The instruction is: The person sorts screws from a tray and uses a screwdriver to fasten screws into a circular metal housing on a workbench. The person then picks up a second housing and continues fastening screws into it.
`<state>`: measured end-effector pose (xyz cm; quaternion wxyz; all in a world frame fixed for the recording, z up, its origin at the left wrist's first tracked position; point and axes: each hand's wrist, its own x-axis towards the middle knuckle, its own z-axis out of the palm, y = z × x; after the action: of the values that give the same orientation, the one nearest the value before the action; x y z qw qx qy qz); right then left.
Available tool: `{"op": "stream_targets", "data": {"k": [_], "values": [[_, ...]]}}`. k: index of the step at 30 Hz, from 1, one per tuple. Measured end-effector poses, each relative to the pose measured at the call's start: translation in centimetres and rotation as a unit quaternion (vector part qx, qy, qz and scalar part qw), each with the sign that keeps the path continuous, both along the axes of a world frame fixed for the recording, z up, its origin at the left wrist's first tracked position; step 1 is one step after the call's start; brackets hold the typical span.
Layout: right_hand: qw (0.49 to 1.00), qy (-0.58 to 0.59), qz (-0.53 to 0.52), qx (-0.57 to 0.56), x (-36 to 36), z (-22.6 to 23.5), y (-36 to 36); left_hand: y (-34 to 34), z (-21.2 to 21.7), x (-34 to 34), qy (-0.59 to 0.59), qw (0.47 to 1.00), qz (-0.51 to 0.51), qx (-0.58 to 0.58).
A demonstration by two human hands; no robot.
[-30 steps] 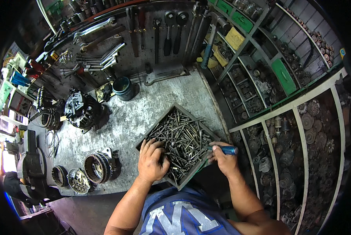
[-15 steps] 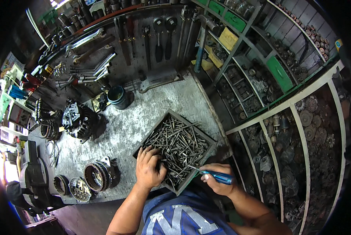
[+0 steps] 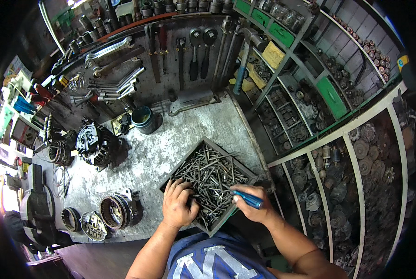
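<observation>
A dark tray (image 3: 236,163), full of loose screws and bolts (image 3: 212,169), sits at the near edge of the workbench. My left hand (image 3: 178,204) is curled over its near-left wall, fingertips down at the screws; part of the grip is hidden. In my right hand (image 3: 254,207) is a screwdriver (image 3: 248,199) with a blue handle. It slants over the tray's right side, its tip end down among the screws and hard to make out.
On the metal-topped workbench (image 3: 138,179) stand an alternator (image 3: 95,144), a stator ring (image 3: 115,211), a perforated housing (image 3: 94,226) and a dark blue cup (image 3: 144,120). A vise (image 3: 37,202) is at the left. Tools hang behind, including a hammer (image 3: 243,65); parts shelves (image 3: 326,135) stand right.
My right hand has moved slightly up and left with the screwdriver, bringing it further over the tray. My left hand stays at the tray wall. The whole view has shifted a little.
</observation>
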<state>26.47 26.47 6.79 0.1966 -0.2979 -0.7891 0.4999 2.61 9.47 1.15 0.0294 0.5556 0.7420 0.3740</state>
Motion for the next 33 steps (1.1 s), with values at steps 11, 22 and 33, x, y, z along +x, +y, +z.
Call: {"op": "stream_targets", "data": {"k": [11, 22, 33], "values": [[0.996, 0.049, 0.071, -0.003, 1.4, -0.3, -4.6, -0.5, 2.8, 0.1, 0.103, 0.994, -0.017, -0.011], [0.993, 0.113, 0.014, 0.027, 4.9, -0.7, -4.6, 9.4, 5.8, 0.8, 0.229, 0.902, -0.273, -0.242], [0.988, 0.14, -0.022, 0.064, 5.5, 2.6, -2.3, 3.1, 3.8, -0.1, 0.125, 0.96, -0.216, -0.129]]}}
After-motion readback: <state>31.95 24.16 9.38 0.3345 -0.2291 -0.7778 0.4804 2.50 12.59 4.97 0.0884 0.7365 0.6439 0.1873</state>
